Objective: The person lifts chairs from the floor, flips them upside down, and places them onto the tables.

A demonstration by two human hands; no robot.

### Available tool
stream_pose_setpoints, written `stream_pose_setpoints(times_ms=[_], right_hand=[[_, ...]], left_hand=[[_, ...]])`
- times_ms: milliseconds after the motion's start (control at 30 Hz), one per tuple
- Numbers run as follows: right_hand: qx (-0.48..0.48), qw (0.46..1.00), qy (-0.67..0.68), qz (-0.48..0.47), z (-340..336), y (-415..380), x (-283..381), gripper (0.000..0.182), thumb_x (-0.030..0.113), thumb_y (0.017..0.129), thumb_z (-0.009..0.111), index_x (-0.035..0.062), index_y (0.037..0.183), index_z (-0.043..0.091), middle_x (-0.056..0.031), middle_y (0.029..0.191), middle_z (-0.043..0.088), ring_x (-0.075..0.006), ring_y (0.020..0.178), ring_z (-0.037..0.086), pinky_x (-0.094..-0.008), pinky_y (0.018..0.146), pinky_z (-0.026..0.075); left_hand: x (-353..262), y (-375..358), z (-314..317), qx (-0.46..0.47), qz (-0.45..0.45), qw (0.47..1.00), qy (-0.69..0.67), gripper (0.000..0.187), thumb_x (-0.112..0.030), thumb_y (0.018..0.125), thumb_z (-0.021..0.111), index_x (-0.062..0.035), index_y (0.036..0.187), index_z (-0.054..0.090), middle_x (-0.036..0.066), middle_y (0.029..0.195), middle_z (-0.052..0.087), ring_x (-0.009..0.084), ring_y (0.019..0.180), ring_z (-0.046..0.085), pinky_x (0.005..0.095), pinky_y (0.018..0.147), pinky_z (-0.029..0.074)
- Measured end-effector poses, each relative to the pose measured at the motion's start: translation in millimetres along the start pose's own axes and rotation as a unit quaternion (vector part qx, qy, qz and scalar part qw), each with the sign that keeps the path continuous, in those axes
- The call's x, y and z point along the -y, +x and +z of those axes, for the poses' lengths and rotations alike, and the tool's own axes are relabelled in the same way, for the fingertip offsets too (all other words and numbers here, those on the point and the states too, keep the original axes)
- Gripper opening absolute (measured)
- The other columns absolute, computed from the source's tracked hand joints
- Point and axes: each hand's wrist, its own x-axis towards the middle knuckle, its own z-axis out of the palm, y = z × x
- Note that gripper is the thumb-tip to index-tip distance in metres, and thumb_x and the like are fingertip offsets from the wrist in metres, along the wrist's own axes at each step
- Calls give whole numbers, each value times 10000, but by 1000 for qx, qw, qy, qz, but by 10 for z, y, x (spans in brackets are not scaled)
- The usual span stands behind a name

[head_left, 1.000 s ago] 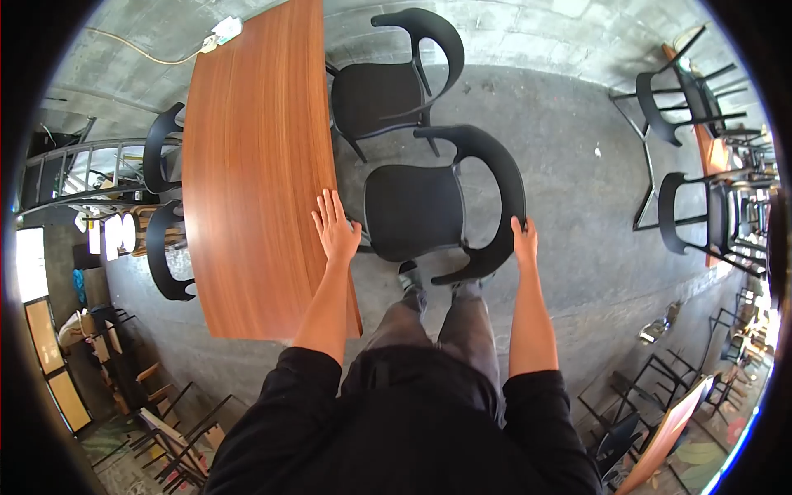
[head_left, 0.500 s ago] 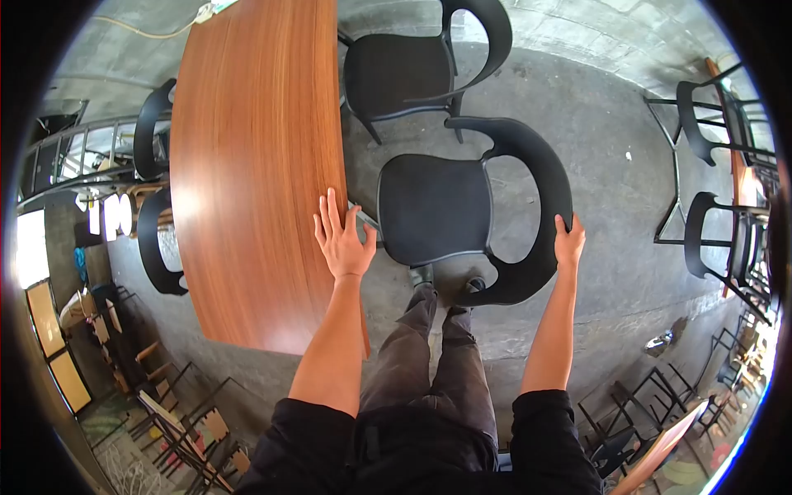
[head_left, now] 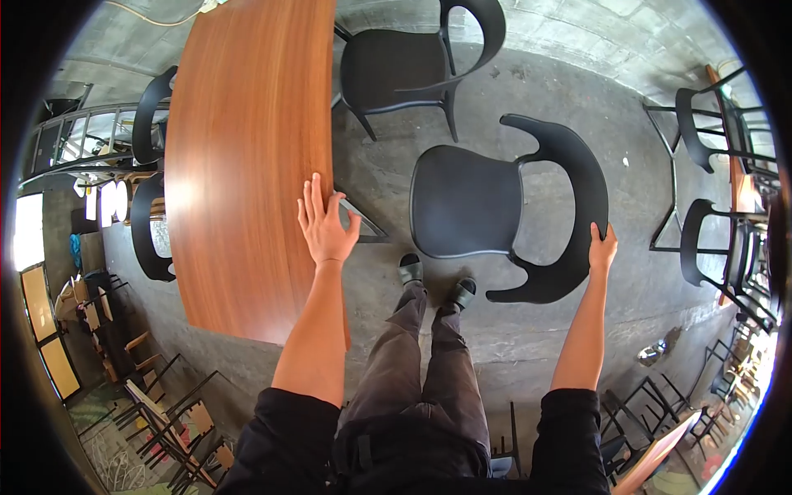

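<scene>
Right hand (head_left: 603, 251) holds the chair (head_left: 466, 202) by its back, right of the counter (head_left: 247, 165) and apart from it. Left hand (head_left: 328, 237), fingers spread, lies over the counter's edge; contact cannot be confirmed. Hazard: a one-sided pull could swing the chair's hidden legs into the feet (head_left: 465, 292) or the second chair (head_left: 392, 70). Moving room: floor (head_left: 631, 206) rightward, toward the far chairs (head_left: 691, 239).

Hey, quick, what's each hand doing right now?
Left hand: open, fingers spread, at the edge of the wooden table; whether it presses down can't be told.
Right hand: closed on the backrest of the black chair.
</scene>
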Motion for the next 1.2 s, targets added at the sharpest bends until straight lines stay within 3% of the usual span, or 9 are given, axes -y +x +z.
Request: stream_pose_setpoints(times_ms=[67, 100, 167, 367, 433, 533, 633, 900, 1200], right_hand=[[2, 997, -66, -33, -17, 125, -167, 330, 176, 896, 673, 3, 1173, 632, -224, 1036, 684, -401, 978, 651, -441, 874, 499], [-29, 991, -98, -90, 23, 115, -233, 444, 127, 869, 660, 3, 1283, 558, -241, 1222, 601, -403, 1132, 575, -461, 969, 453], [-109, 962, -168, -187, -108, -244, 434, 564, 59, 820, 632, 63, 1367, 498, -210, 1404, 445, -405, 1307, 412, -516, 1069, 351], [224, 915, -140, -305, 247, -1498, 754, 367, 252, 878, 649, 99, 1209, 613, -148, 1341, 548, -350, 1202, 536, -497, 1004, 439], [314, 906, -119, -259, 539, -1979, 371, 372, 371, 916, 610, 106, 1174, 653, -139, 1239, 632, -344, 1123, 594, -508, 994, 437], [390, 839, -287, -248, 502, -2217, 451, 389, 448, 944, 552, 121, 1093, 698, -119, 1030, 716, -325, 1006, 661, -516, 972, 432], [371, 835, -295, -279, 489, -2487, 270, 405, 459, 931, 546, 96, 986, 718, -102, 899, 736, -303, 949, 679, -527, 945, 426], [512, 789, -260, -218, 525, -3264, -299, 335, 355, 811, 567, 62, 871, 718, -154, 833, 721, -324, 785, 690, -465, 797, 472], [580, 768, -242, -124, 799, -4151, -1149, 360, 457, 839, 652, 114, 924, 719, -138, 938, 721, -319, 951, 678, -486, 858, 474]], left_hand=[[-8, -7, 21, -8, 6, 1000, 6, 252, -190, 807, 648, -142, 1054, 634, 111, 1600, 302, 331, 1466, 285, 498, 1184, 240], [-14, -13, 23, -9, 8, 1000, 11, 250, -199, 806, 648, -138, 1049, 640, 113, 1597, 305, 333, 1463, 289, 499, 1184, 240], [-17, -14, 32, -12, 8, 1000, 18, 221, -216, 808, 650, -138, 1015, 656, 105, 1600, 301, 325, 1465, 288, 498, 1186, 241], [-39, -25, 20, 0, 4, 1000, 19, 137, -220, 817, 653, -136, 925, 667, 81, 1613, 280, 309, 1473, 275, 490, 1189, 241], [-51, -33, 21, -1, 5, 1000, 19, 118, -216, 818, 653, -135, 903, 666, 80, 1613, 280, 310, 1473, 277, 490, 1190, 241], [-34, -34, 23, -6, 4, 1000, 20, 97, -211, 819, 652, -134, 877, 662, 80, 1614, 279, 313, 1470, 281, 489, 1190, 242], [-58, -33, 29, -2, 6, 1000, 22, 89, -209, 818, 654, -129, 857, 652, 80, 1615, 277, 314, 1468, 285, 487, 1190, 243], [-39, -44, 48, 1, 8, 1000, 24, 83, -208, 809, 660, -133, 814, 623, 74, 1616, 272, 317, 1469, 279, 489, 1189, 243], [-47, -54, 87, 15, 21, 999, 32, 67, -157, 779, 670, -172, 841, 648, 87, 1618, 266, 342, 1470, 265, 505, 1188, 228]])
